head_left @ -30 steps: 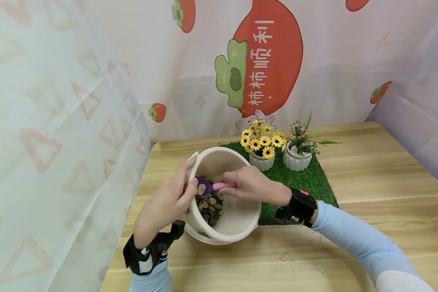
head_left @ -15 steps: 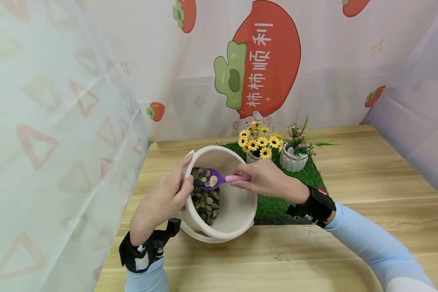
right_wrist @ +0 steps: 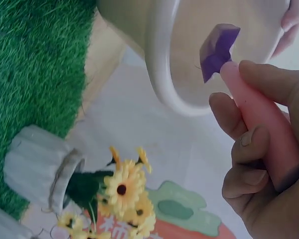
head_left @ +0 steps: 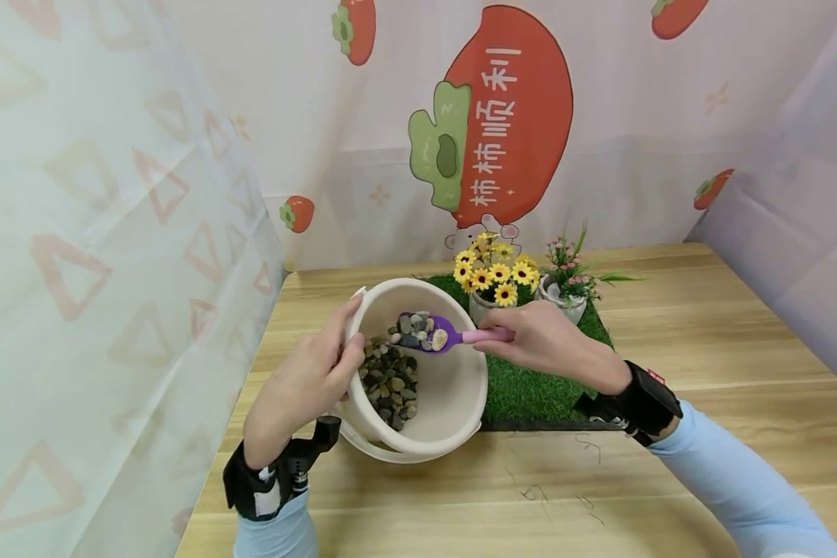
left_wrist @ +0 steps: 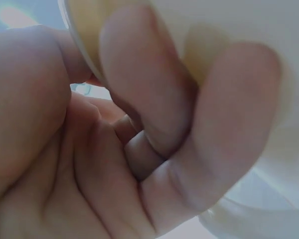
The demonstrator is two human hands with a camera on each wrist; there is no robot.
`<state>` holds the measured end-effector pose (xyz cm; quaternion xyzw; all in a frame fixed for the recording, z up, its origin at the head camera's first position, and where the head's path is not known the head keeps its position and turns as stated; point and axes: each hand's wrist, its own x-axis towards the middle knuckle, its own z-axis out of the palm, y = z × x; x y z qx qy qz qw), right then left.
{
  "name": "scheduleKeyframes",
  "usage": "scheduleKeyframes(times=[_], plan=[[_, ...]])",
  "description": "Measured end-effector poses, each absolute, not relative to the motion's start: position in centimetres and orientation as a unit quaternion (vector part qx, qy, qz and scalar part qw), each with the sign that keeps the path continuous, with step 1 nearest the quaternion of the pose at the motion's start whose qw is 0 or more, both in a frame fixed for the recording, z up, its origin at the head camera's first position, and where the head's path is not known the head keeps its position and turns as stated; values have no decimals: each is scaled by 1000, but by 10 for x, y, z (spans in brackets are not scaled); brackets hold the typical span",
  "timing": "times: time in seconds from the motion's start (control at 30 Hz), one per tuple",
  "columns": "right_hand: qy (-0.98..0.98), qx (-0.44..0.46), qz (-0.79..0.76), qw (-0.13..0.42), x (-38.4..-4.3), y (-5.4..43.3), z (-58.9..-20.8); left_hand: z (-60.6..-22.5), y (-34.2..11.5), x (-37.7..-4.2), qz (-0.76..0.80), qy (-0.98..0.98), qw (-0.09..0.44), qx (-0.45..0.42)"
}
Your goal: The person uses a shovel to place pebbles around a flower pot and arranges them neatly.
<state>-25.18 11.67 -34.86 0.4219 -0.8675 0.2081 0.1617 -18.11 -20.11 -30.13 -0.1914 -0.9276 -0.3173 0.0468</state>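
A white bucket (head_left: 453, 403) leans toward the person on the table, pebbles (head_left: 389, 387) heaped along its left inner side. My left hand (head_left: 307, 380) grips the bucket's left rim, thumb inside and fingers outside; the left wrist view shows those fingers curled against the outer wall. In my right hand (head_left: 547, 341) is the pink handle (right_wrist: 261, 119) of a small purple shovel (head_left: 449, 335). Its blade carries several grey and tan pebbles and hangs inside the bucket's mouth, above the heap. From the right wrist view only the blade's underside shows, its load hidden.
Behind the bucket to the right lies a green turf mat (head_left: 530, 395). On it stand a pot of yellow flowers (head_left: 495, 283) and a pot of pink flowers (head_left: 565, 291), close to my right hand. A printed cloth (head_left: 363, 163) hangs behind the table.
My right hand has drawn the shovel up and to the right, out of the heap, with pebbles on its blade. The left hand keeps its grip on the rim.
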Motion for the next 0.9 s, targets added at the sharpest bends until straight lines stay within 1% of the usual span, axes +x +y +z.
scheduleKeyframes(times=[0.1, 0.33, 0.6, 0.9], plan=[[-874, 412, 202, 156, -251, 123, -346, -301, -201, -181, -321, -926, 43, -194], [-887, 398, 184, 142, -250, 135, -344, -302, -202, -182, -311, -928, 59, -199], [-889, 388, 187, 155, -252, 144, -342, -302, -203, -181, -307, -931, 58, -189], [-900, 367, 196, 133, -248, 156, -346, -301, -208, -183, -310, -932, 52, -179]])
